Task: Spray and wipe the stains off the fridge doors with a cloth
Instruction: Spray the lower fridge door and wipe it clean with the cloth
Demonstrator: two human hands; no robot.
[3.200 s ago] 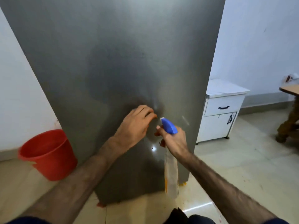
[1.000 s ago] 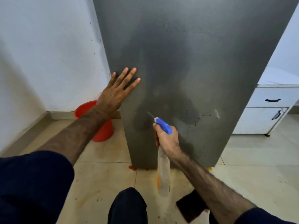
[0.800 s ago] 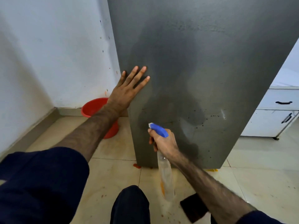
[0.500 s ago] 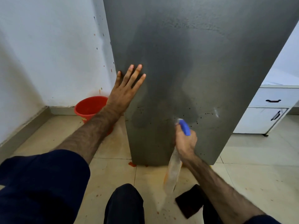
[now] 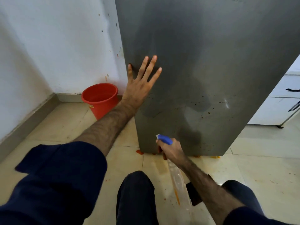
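The grey steel fridge door point(image 5: 211, 54) fills the upper right of the head view, with dark specks across its lower part and orange smears on the floor at its base. My left hand point(image 5: 139, 85) lies flat with spread fingers on the door's left edge. My right hand point(image 5: 170, 149) grips a clear spray bottle point(image 5: 179, 182) by its blue trigger head point(image 5: 164, 138), low in front of the door's bottom left corner. A dark cloth-like patch point(image 5: 194, 194) lies on the floor behind my right forearm.
A red bucket point(image 5: 100, 99) stands on the floor left of the fridge, against the spattered white wall. A white cabinet point(image 5: 279, 109) with black handles sits to the right. My knees in dark trousers point(image 5: 134, 197) are low in view on the beige tiles.
My right hand with the spray bottle has dropped lower and leftwards, toward the door's bottom edge. My left hand stays flat on the door's left edge.
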